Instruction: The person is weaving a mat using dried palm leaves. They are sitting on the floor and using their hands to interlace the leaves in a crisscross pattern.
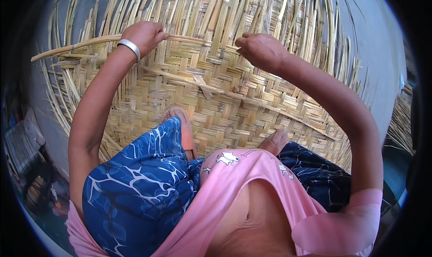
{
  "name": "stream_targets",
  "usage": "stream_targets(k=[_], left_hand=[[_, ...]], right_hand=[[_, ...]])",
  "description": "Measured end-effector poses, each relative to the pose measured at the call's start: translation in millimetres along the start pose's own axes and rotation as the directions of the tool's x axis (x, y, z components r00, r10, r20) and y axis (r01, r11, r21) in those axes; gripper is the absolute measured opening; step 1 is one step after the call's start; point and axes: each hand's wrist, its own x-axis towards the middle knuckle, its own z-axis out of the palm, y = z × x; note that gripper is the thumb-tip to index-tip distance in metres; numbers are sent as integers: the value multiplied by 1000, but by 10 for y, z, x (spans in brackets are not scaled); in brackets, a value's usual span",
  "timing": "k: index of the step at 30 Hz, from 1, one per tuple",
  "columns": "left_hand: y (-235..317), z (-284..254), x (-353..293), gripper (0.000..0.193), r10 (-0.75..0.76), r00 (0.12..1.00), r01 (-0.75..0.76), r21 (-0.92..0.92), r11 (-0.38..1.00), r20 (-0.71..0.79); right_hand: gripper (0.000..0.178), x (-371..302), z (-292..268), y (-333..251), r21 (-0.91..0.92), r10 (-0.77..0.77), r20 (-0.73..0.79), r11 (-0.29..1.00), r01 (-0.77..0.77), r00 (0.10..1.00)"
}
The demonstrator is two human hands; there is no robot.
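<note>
A woven mat [202, 104] of flat, straw-coloured reed strips lies spread beneath me, its loose strip ends fanning out at the far side. My left hand [143, 37], with a silver bangle [130, 48] at the wrist, is closed around a long reed strip [83, 44]. That strip lies crosswise over the mat, its left end sticking out past the weave and its other part running in among the lengthwise strips toward the right. Over the far part of the weave, my right hand [262, 52] has its fingers pinched together; what lies between them is hidden.
Both my feet [275, 142] rest on the mat's near part. Grey floor [378, 45] borders the mat. A bundle of thin stalks [400, 117] lies at the far right edge, and dim clutter [38, 180] sits at the lower left.
</note>
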Motion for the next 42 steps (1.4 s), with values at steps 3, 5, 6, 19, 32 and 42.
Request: stream_targets(k=[3,5,6,19,32,42], left_hand=[[-73,-53,-80,30,4,1000,-4,3,1000,-27],[-75,-134,-161,29,-8,1000,8,0,1000,-27],[-105,-165,-185,28,14,998,-15,-20,1000,-58],[-436,459,303,20,-189,977,34,-810,585,-95],[-352,466,762,51,-156,985,175,-452,875,80],[-119,388,693,40,15,982,190,-981,-34,190]], right_hand=[[25,425,74,-369,126,-28,-152,991,47,988],[24,651,78,-552,138,-7,-85,990,19,996],[24,723,109,-575,144,33,-101,989,-18,994],[18,864,291,-763,399,444,-316,864,-307,839],[26,754,258,-736,682,574,-198,663,-309,795],[28,676,340,-657,806,611,-231,556,-202,757]])
